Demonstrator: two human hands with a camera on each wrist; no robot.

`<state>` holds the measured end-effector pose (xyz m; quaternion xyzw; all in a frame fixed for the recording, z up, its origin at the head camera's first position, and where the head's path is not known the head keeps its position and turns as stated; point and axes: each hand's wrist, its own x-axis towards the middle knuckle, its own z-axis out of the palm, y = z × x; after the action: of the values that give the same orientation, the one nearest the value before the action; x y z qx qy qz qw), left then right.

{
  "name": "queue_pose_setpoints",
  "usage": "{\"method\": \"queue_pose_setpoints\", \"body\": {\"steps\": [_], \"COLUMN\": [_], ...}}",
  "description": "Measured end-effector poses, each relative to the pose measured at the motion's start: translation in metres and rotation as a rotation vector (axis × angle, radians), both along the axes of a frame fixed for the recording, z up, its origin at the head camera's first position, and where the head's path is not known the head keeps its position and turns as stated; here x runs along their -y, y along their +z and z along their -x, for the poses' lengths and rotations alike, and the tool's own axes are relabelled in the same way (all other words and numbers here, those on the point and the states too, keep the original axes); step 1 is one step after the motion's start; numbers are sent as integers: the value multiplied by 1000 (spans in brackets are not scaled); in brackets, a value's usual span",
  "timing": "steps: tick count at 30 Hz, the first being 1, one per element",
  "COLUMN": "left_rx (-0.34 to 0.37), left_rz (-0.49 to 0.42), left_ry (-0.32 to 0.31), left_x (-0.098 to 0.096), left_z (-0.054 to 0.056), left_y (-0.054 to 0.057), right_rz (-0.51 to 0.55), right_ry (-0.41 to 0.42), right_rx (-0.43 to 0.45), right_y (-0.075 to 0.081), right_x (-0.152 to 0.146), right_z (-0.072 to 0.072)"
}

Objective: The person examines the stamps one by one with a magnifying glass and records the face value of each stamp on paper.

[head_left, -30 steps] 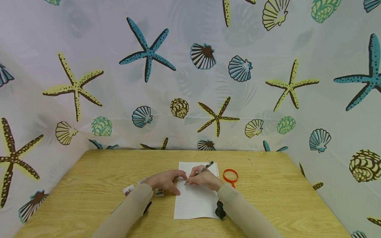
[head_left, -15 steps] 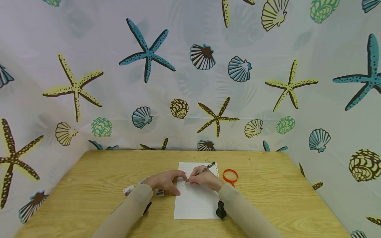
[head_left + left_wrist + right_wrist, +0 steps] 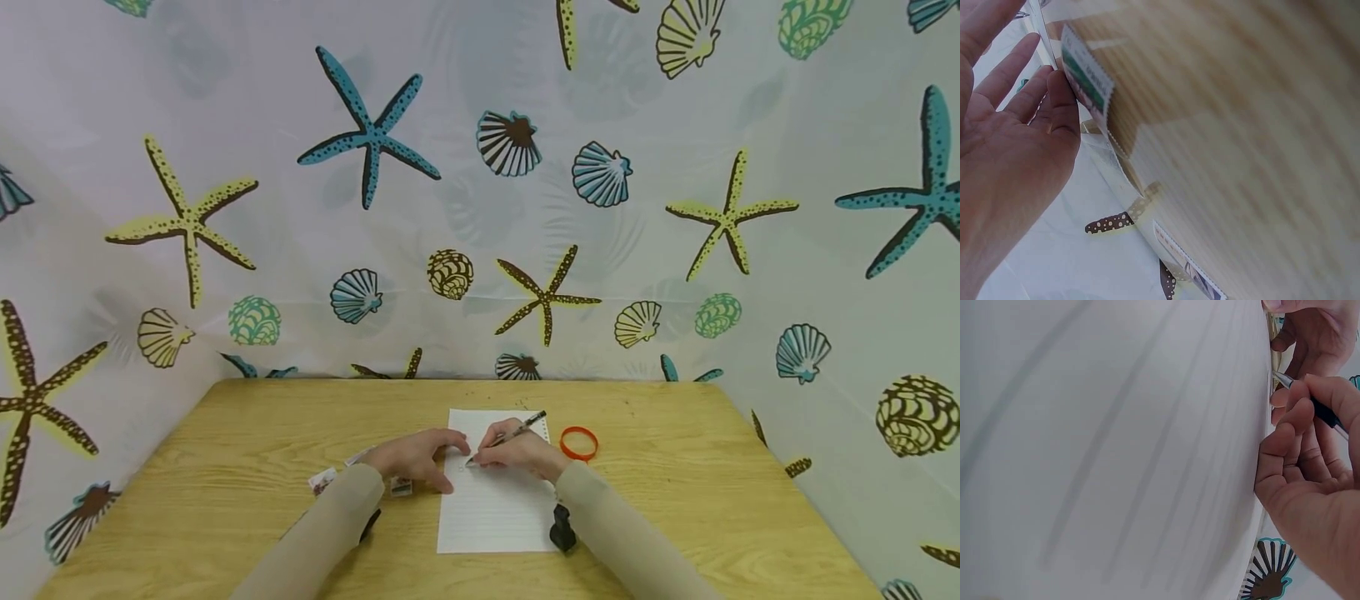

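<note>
A lined sheet of paper [image 3: 491, 517] lies on the wooden table, with a few small marks near its upper left. My right hand [image 3: 521, 450] pinches a pen [image 3: 531, 422], its tip at the paper's upper left. The right wrist view shows the pen's silver tip and dark grip [image 3: 1324, 414] between thumb and fingers. My left hand [image 3: 412, 458] rests across the sheet's left edge, fingers spread and gently bent, holding nothing. Beside and partly under it lie small pictures with perforated edges, like postage stamps: one stamp [image 3: 1088, 78] is close to the fingers in the left wrist view.
Right of the paper lies a red-rimmed magnifying glass [image 3: 563, 442], its handle hidden by the right arm. Another stamp [image 3: 322, 480] lies left of the left forearm. A curtain [image 3: 450, 333] printed with shells and starfish surrounds the table [image 3: 697, 492].
The pen and right hand have shifted slightly right, and small marks have appeared on the paper. The right sleeve now covers the magnifying glass handle. The left hand stays put.
</note>
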<state>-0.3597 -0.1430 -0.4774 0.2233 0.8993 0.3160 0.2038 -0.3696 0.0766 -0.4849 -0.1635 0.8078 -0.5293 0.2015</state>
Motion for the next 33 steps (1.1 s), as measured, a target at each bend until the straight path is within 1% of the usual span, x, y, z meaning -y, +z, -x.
{"method": "queue_pose_setpoints", "body": {"steps": [5, 12, 16, 24, 33], "left_rx": [-4, 5, -2, -6, 1], "left_rz": [4, 4, 2, 1, -4], "left_ry": [2, 4, 1, -1, -14], "left_x": [0, 0, 1, 1, 2], "left_z": [0, -1, 0, 0, 0], "left_y": [0, 0, 0, 1, 0], "right_rz": [14, -9, -5, 26, 11], "right_ry": [0, -8, -12, 7, 31], "right_rx": [12, 14, 10, 13, 12], "right_y": [-1, 2, 2, 2, 2], "right_x": [1, 2, 2, 0, -1], "right_z": [0, -3, -2, -3, -4]}}
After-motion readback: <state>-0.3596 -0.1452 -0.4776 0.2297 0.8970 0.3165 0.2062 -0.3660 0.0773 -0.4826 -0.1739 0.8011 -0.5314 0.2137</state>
